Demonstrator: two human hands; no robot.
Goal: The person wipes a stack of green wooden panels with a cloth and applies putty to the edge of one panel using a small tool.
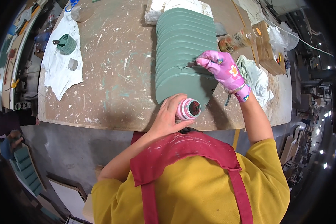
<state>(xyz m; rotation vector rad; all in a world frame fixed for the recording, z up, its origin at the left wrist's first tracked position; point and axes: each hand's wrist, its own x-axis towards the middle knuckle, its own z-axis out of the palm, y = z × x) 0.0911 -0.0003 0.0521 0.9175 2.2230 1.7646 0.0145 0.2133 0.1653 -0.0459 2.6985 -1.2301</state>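
My bare left hand (169, 115) is wrapped round a small pink-and-white jar (183, 110) near the table's front edge. The jar's open mouth shows a dark inside and green smears on the rim. My right hand (222, 69), in a pink flowered glove, is closed on a small dark scraper (191, 64). Its tip meets the edge of one of several green round-ended panels (183, 87), fanned out in an overlapping row away from me. The scraper's handle is hidden in the glove.
On a white cloth (59, 69) at the left sit a green-smeared tub (66, 44) and a small grey block (73, 64). To the right are a clear jar (233, 41), a crumpled rag (255, 76) and a wooden box (268, 48). A white-wrapped block (153, 13) lies under the row's far end.
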